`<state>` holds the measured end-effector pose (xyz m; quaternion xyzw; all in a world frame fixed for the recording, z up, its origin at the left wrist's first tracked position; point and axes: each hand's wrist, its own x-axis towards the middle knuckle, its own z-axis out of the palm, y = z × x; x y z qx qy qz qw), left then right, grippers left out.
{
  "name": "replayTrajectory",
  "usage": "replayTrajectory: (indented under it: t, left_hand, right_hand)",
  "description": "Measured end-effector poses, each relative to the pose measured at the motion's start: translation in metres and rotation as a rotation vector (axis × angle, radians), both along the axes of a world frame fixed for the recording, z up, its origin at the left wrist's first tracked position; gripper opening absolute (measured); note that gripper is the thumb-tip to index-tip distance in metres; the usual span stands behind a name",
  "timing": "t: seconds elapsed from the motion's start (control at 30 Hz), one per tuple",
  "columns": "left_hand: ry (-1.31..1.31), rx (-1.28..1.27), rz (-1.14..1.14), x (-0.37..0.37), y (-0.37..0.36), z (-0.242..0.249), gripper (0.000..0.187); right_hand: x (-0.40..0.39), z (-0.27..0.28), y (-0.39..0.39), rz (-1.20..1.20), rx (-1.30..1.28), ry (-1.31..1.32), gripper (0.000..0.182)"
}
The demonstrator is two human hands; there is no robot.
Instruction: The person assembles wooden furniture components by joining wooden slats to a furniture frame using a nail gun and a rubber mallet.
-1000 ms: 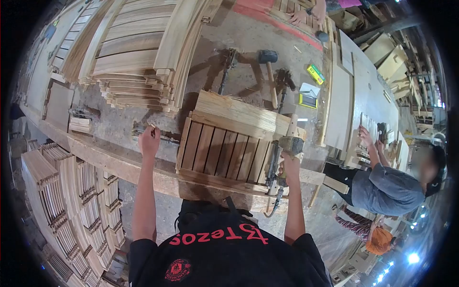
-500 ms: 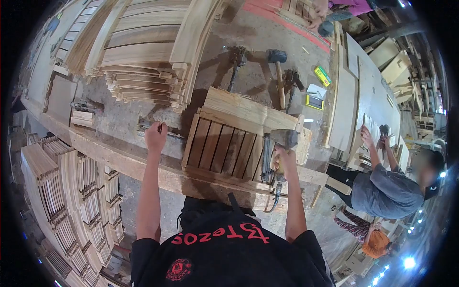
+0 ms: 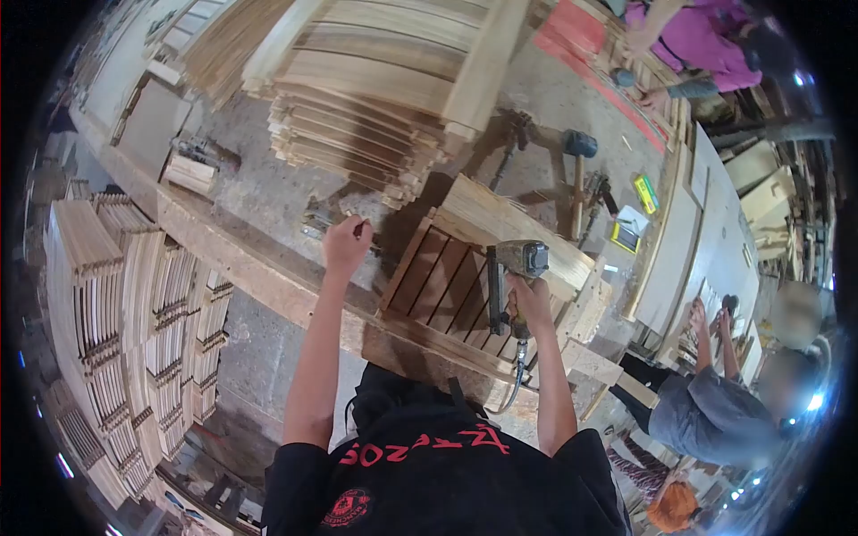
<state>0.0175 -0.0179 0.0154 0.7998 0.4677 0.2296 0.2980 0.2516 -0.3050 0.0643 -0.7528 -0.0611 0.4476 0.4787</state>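
Grey metal makes the nail gun point(image 3: 527, 257) look heavy and stiff, best held below its head, where the right hand point(image 3: 534, 305) wraps it over the slatted panel point(image 3: 435, 284); left of that panel the left hand point(image 3: 345, 247) is curled, its contents unclear. Beneath the panel lies a scuffed tabletop point(image 3: 543, 94), with stacked wood point(image 3: 380, 67) beyond the panel and a co-worker point(image 3: 706, 413) to its right.

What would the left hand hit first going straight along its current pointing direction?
Likely the near edge of the stack of slatted wooden panels, just beyond the left hand on the bench. Depth is unclear from this single view, so whether it's level with the stack is uncertain.
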Motion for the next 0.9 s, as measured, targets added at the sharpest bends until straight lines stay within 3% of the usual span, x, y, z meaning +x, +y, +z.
replayTrajectory:
  t: [0.17, 0.27, 0.37, 0.6, 0.8, 0.9]
  left_hand:
    - [0.032, -0.089, -0.006, -0.003, 0.002, -0.001, 0.018]
    - [-0.018, -0.059, 0.000, -0.001, 0.000, 0.005, 0.019]
    - [0.014, -0.006, -0.011, -0.002, 0.001, 0.000, 0.020]
    - [-0.051, -0.047, 0.016, -0.002, 0.001, 0.003, 0.021]
    - [-0.102, -0.095, 0.037, -0.003, 0.002, 0.006, 0.023]
    - [-0.006, -0.101, -0.013, -0.002, 0.004, 0.001, 0.022]
  right_hand:
    - [-0.007, -0.002, 0.016, 0.076, -0.152, -0.096, 0.018]
    - [-0.011, 0.001, 0.027, 0.050, -0.145, -0.097, 0.019]
    - [-0.017, 0.005, 0.050, -0.011, 0.025, 0.061, 0.019]
    - [-0.034, -0.007, 0.099, 0.107, -0.003, -0.025, 0.022]
    - [-0.052, 0.015, 0.069, 0.120, -0.152, -0.006, 0.022]
    - [-0.073, 0.013, 0.029, 0.212, -0.229, -0.056, 0.021]
